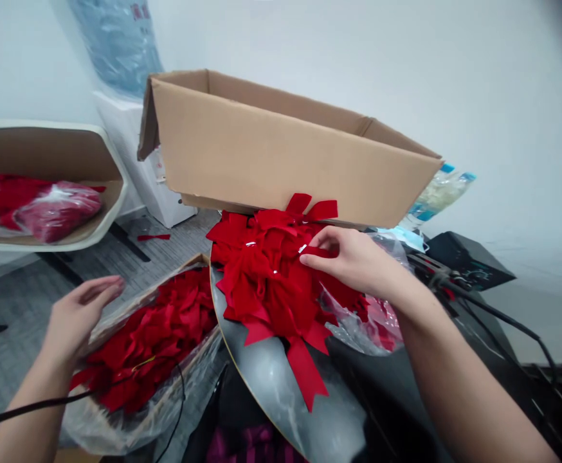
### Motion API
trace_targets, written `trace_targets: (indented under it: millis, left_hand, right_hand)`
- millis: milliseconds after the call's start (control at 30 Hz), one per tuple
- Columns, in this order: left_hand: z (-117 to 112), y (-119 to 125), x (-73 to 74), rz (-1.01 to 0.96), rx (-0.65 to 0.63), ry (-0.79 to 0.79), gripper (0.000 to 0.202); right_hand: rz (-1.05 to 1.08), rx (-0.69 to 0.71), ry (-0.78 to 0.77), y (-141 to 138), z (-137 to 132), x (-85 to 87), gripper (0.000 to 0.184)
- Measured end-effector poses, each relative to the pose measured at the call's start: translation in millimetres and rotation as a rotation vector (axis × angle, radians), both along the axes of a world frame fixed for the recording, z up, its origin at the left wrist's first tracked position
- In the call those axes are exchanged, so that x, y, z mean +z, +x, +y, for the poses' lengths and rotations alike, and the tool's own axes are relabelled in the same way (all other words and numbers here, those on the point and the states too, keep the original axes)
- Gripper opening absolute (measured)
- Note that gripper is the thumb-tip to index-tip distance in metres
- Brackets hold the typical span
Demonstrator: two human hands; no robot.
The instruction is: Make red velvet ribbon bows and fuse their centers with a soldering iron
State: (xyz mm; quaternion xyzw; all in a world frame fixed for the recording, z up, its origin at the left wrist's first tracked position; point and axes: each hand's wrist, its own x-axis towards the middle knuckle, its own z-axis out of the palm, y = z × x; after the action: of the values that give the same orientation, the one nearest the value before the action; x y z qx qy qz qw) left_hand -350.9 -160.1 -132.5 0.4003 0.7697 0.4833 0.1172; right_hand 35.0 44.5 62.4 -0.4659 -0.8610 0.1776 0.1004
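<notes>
A heap of red fabric bows (281, 283) lies on a dark, glossy, gold-rimmed round tabletop (256, 366). My right hand (353, 260) reaches in from the right, thumb and fingers pinched on a red bow (320, 252) at the heap's upper right; a small white spot shows beside it. My left hand (81, 312) hovers at the left with fingers stretched out and nothing visible between them. Below and right of it stands a plastic-lined box (117, 424) with many more red bows (165, 321) inside.
Behind the heap stands a large cardboard box (281, 154). A white-rimmed chair (112, 154) at left holds bagged red fabric (63, 209). Clear plastic bags (362, 328), a black device (471, 263) and cables (503, 312) are at right. One red strip (154, 237) lies on the floor.
</notes>
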Motion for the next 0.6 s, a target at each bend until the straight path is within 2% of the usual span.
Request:
trace_targets:
  millis: [67, 167, 233, 267, 300, 333, 400, 500, 600]
  left_hand:
    - [15.1, 12.7, 27.8, -0.086, -0.056, 0.004, 0.03]
    - [40.0, 55.7, 76.0, -0.22, -0.195, 0.106, 0.033]
    - [57.2, 92.7, 102.1, -0.122, -0.376, 0.214, 0.033]
    - [66.2, 110.7, 111.1, 0.0, -0.486, 0.275, 0.038]
    - [75.2, 127.2, 117.0, 0.176, -0.626, 0.253, 0.05]
    - [84.2, 141.3, 119.9, 0.343, -0.734, 0.214, 0.063]
    - [100.2, 161.4, 118.6, 0.548, -0.821, 0.148, 0.077]
    - [114.9, 173.3, 108.6, 0.692, -0.811, 0.082, 0.079]
    - [117.9, 173.9, 100.3, 0.755, -0.778, 0.066, 0.077]
  right_hand:
    - [0.01, 0.041, -0.059, 6.4, 3.1, 14.2, 0.021]
    - [0.021, 0.084, -0.123, 10.9, 9.1, 33.3, 0.022]
    - [0.03, 0.113, -0.135, 10.0, 13.4, 43.2, 0.02]
    - [0.029, 0.128, -0.142, 8.9, 15.3, 47.7, 0.018]
    - [0.022, 0.139, -0.156, 7.6, 17.0, 52.2, 0.016]
    - [0.012, 0.146, -0.173, 6.7, 18.3, 56.9, 0.015]
    - [-0.009, 0.141, -0.188, 6.4, 20.3, 67.6, 0.015]
    - [-0.029, 0.12, -0.104, 11.7, 22.8, 86.6, 0.015]
    - [-0.078, 0.1, -0.001, 20.7, 26.4, 105.5, 0.015]
